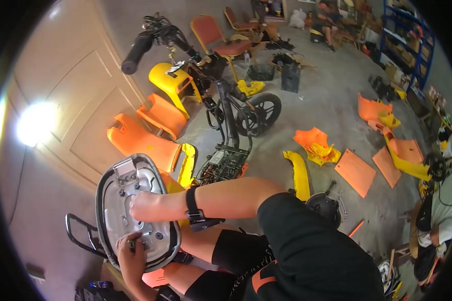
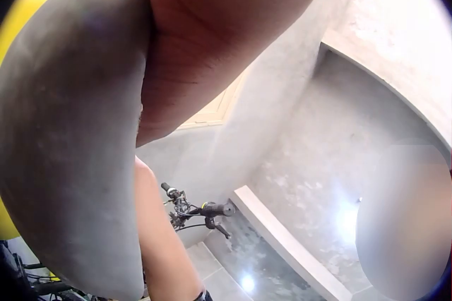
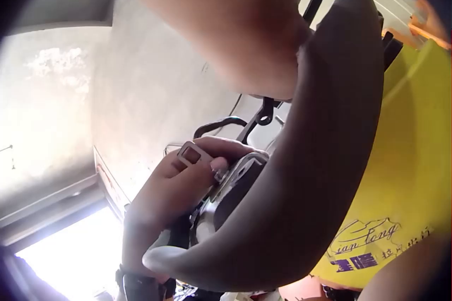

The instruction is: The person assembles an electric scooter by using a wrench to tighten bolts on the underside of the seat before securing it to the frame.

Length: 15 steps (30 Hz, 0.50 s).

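A seat point(image 1: 118, 200) is turned with its metal-lined underside towards me, across my lap in the head view. My right hand point(image 1: 146, 205) rests on the middle of this underside, knuckles up; its fingertips are hidden. Near the lower end, my left hand point(image 1: 130, 258) pinches a small metal bracket point(image 3: 191, 154) between thumb and fingers. The left wrist view shows the smooth grey outer side of the seat, with my forearm point(image 2: 166, 237) beyond it. A hinge plate point(image 1: 127, 169) sits at the seat's upper end.
A black rail point(image 1: 80, 233) stands left of the seat. Ahead is a stripped motorbike frame point(image 1: 231, 110) with its front wheel point(image 1: 266, 115). Orange panels point(image 1: 145, 140) lean by the door, and yellow and orange panels point(image 1: 354, 170) lie on the floor. People are at the back and right.
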Each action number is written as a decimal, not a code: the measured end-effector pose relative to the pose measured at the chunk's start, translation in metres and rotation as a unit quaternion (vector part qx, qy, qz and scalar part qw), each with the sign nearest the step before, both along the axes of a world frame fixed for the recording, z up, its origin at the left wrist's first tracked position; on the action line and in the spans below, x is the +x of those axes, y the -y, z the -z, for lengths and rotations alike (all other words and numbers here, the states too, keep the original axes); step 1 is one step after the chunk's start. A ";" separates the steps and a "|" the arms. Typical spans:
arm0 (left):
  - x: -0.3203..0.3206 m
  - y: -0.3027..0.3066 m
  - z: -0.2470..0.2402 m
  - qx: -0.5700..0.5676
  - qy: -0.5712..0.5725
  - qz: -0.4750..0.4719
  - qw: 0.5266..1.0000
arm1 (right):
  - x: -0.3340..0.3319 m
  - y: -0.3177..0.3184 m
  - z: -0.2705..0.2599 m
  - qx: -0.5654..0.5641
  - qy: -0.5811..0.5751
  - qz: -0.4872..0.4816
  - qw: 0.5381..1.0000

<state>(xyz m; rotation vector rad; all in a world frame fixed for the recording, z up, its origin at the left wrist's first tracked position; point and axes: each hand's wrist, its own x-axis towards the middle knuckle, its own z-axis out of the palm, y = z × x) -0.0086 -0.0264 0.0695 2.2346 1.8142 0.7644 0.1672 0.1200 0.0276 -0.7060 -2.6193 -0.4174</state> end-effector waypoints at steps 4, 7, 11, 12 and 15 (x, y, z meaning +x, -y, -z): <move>-0.010 -0.004 0.005 -0.044 0.031 -0.005 0.999 | 0.022 0.011 -0.019 -0.055 -0.058 0.002 0.997; -0.010 -0.005 0.006 -0.037 0.028 0.001 0.999 | 0.016 0.009 -0.023 -0.121 -0.047 0.038 0.991; -0.016 -0.009 0.011 -0.032 0.041 -0.003 0.999 | 0.000 0.010 -0.012 -0.022 0.028 0.056 0.998; -0.018 -0.010 0.012 -0.040 0.052 0.001 0.998 | -0.003 0.008 -0.009 -0.013 0.046 0.055 0.997; -0.018 -0.010 0.012 -0.043 0.078 -0.002 0.996 | -0.001 -0.002 0.005 -0.005 -0.053 -0.004 0.999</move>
